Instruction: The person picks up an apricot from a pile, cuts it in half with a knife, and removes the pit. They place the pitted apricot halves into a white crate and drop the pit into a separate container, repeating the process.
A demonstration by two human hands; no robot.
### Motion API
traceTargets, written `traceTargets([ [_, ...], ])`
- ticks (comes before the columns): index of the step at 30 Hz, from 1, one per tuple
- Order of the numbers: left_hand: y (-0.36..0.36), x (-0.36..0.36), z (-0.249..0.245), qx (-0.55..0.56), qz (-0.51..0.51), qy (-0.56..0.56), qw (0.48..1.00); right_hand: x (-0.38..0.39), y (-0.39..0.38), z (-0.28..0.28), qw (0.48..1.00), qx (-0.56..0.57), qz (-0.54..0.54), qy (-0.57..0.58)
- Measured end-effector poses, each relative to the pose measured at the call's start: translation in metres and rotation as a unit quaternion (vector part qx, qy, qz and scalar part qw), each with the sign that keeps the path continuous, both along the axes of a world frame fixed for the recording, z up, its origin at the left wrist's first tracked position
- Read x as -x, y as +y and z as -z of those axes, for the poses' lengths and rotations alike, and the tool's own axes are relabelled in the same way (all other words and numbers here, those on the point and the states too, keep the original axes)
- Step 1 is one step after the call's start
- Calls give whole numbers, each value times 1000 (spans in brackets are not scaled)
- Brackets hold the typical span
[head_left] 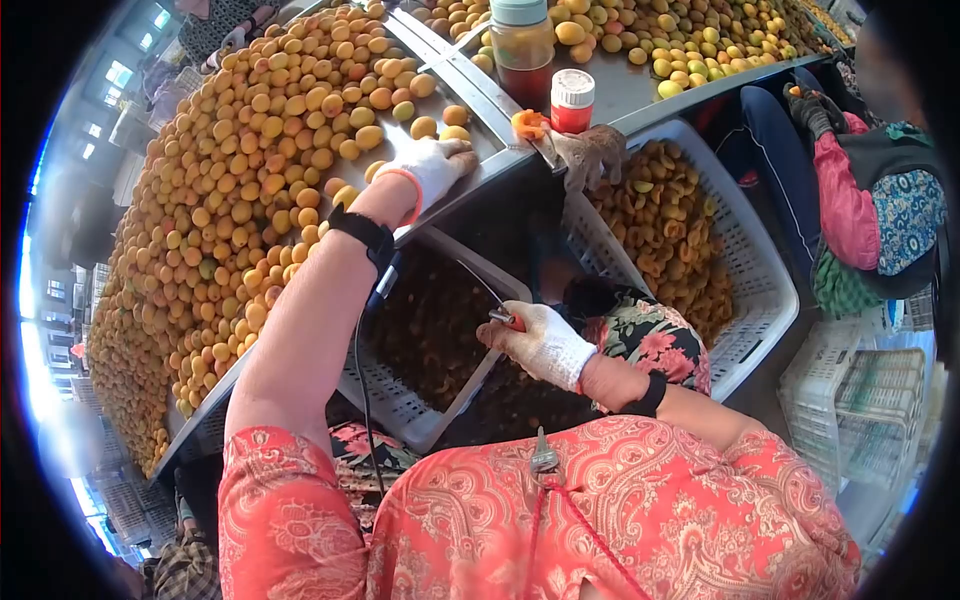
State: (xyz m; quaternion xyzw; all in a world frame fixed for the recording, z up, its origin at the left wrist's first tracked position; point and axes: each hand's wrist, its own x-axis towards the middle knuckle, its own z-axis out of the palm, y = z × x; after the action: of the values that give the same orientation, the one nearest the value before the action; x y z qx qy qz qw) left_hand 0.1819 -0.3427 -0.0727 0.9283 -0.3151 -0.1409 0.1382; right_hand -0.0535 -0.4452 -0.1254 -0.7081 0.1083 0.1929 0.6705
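My left hand [432, 166], in a white glove, lies palm down on the metal table [480, 95] at its near edge. It sits beside loose apricots [260, 170], with nothing visible in its grip. My right hand [543, 343], also gloved, is held low over a white crate [470, 385] and grips a small knife [503, 315] with a red handle and a thin blade pointing up and left. The crate holds dark halved apricots.
A second white crate [750, 270] of halved apricots stands to the right. Another person's gloved hand [590, 150] holds an apricot [527, 123] at the table edge, by a red tub [572, 100] and an amber jar [522, 45]. A person in a pink sleeve [845, 205] sits at right.
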Motion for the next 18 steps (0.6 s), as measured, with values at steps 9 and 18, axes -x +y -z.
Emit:
traceTargets([
  [9, 48, 71, -57, 395, -161, 229, 875, 7, -12, -8, 985, -78, 142, -54],
  [18, 93, 230, -70, 640, -176, 340, 667, 50, 8, -69, 970, -40, -8, -239],
])
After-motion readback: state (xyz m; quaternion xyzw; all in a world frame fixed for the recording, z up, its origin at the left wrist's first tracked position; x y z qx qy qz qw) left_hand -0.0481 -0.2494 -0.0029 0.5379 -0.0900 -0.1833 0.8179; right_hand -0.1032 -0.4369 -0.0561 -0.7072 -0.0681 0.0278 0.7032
